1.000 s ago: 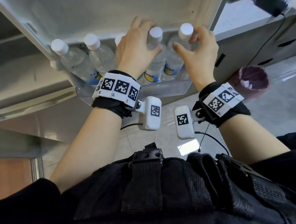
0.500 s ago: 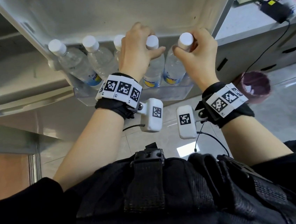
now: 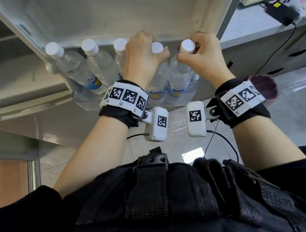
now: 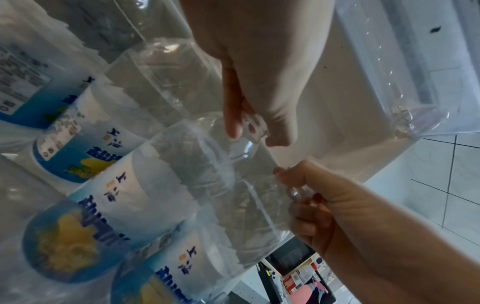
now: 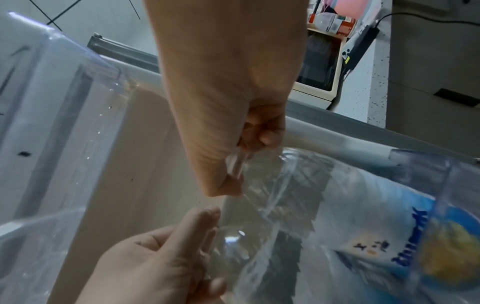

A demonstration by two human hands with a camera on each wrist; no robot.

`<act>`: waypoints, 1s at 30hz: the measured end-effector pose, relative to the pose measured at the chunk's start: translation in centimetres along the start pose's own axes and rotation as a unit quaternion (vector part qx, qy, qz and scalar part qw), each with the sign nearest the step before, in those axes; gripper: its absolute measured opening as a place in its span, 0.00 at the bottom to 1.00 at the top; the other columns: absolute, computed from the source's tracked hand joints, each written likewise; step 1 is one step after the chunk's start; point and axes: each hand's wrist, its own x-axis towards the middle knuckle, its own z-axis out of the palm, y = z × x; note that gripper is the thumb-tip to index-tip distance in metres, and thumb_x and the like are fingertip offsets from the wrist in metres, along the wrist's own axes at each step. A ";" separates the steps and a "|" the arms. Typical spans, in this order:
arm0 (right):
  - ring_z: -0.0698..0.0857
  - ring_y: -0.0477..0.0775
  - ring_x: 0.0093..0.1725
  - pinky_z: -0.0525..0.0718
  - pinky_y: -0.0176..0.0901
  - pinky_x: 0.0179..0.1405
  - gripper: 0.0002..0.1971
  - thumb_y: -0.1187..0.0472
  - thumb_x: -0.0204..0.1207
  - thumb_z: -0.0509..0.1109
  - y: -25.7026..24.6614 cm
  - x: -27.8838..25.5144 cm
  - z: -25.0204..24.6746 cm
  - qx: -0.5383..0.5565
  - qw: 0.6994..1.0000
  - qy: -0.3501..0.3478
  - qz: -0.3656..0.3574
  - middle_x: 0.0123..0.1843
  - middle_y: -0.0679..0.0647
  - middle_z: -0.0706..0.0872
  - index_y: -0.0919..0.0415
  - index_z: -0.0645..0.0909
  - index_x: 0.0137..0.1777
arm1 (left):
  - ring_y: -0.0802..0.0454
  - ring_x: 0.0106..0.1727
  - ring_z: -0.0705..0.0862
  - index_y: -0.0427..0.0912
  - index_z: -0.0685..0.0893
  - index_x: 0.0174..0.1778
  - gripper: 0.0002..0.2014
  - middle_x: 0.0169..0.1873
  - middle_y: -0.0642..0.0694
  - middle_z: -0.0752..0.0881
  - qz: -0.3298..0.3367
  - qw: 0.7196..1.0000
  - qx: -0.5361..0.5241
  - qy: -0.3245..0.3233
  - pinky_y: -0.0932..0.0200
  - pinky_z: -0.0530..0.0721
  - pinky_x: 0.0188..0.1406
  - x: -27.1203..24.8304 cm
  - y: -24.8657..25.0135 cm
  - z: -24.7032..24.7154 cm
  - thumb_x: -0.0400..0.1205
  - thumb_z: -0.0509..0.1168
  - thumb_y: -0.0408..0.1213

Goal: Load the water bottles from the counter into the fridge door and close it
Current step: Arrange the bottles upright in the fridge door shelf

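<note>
Five clear water bottles with white caps and blue-yellow labels stand in the clear fridge door shelf [image 3: 187,95]. The three on the left [image 3: 90,65] stand free. My left hand [image 3: 148,57] grips the neck of the fourth bottle [image 3: 157,81] just under its cap. My right hand [image 3: 195,54] grips the neck of the fifth bottle [image 3: 179,75], at the shelf's right end. In the left wrist view the left hand's fingers [image 4: 232,115] pinch the clear neck. The right wrist view has the right hand [image 5: 249,144] curled round its bottle [image 5: 337,205].
The open fridge door panel [image 3: 118,11] rises behind the bottles, with the fridge body [image 3: 3,78] to the left. A grey counter [image 3: 248,26] at the right carries a black adapter [image 3: 281,12] with a cable. A purple bin [image 3: 264,90] stands on the tiled floor.
Both hands have curled tighter, from over the caps down to the necks. The two held bottles sit a little lower in the shelf.
</note>
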 end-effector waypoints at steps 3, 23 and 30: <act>0.75 0.51 0.35 0.72 0.41 0.34 0.20 0.54 0.55 0.69 -0.1 -0.2 0.4 -0.006 1.000 0.016 0.004 0.38 0.69 0.85 0.73 0.81 0.38 | 0.41 0.46 0.82 0.34 0.84 0.41 0.16 0.45 0.37 0.85 -0.010 1.000 -0.013 0.025 0.54 0.70 0.40 -0.5 -0.2 0.0 0.75 0.71 0.46; 0.67 0.48 0.30 0.61 0.36 0.26 0.19 0.55 0.58 0.67 0.2 -0.9 0.7 -0.026 1.000 0.014 0.000 0.29 0.54 0.70 0.75 0.77 0.34 | 0.40 0.43 0.82 0.41 0.77 0.42 0.17 0.40 0.41 0.87 -0.043 0.999 -0.006 0.009 0.50 0.80 0.38 -1.1 0.1 -0.4 0.73 0.69 0.52; 0.69 0.34 0.31 0.69 0.18 0.31 0.05 0.60 0.64 0.73 -0.6 -2.6 1.6 -0.010 0.994 0.092 0.051 0.38 0.45 0.70 0.55 0.79 0.37 | 0.43 0.45 0.83 0.38 0.81 0.44 0.23 0.41 0.41 0.87 -0.017 0.999 -0.026 -0.021 0.52 0.79 0.42 -1.0 -0.5 -1.7 0.74 0.70 0.58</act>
